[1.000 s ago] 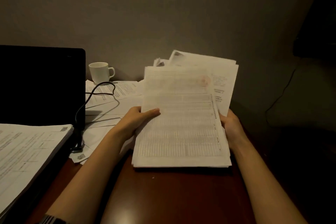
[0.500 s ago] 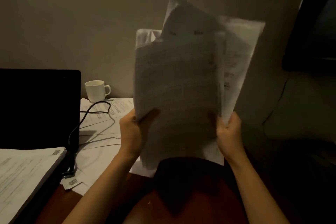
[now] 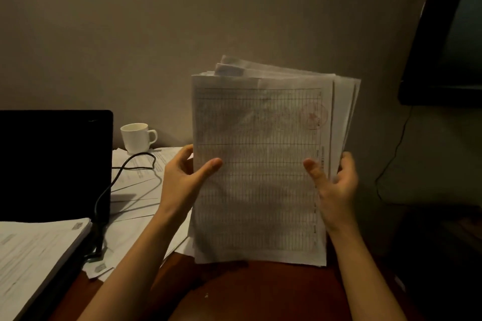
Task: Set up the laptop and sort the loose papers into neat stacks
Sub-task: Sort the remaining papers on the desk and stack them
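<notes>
Near the middle of the table (image 3: 260, 292), a thick bundle of papers (image 3: 260, 177) stands upright on its bottom edge, held between both hands. The left hand (image 3: 182, 180) grips the left side, thumb across the front sheet and fingers curled behind; the right hand (image 3: 336, 190) cups the right side more loosely, thumb on the front and fingers behind the fanned edges. The sheets look thin, light and floppy one by one, though the bundle together seems fairly hefty and stiff enough to stand. Its top and right edges are uneven, so loose sheets could probably slip out. Holding it at both side edges about halfway up, as now, likely suits squaring it against the table. Far left, the laptop (image 3: 52, 164) stands open with a dark screen, a second stack of papers (image 3: 34, 255) on its near side, more loose sheets (image 3: 135, 190) beside it, crossed by a cable (image 3: 104, 195), and a cup (image 3: 137, 137) behind.
</notes>
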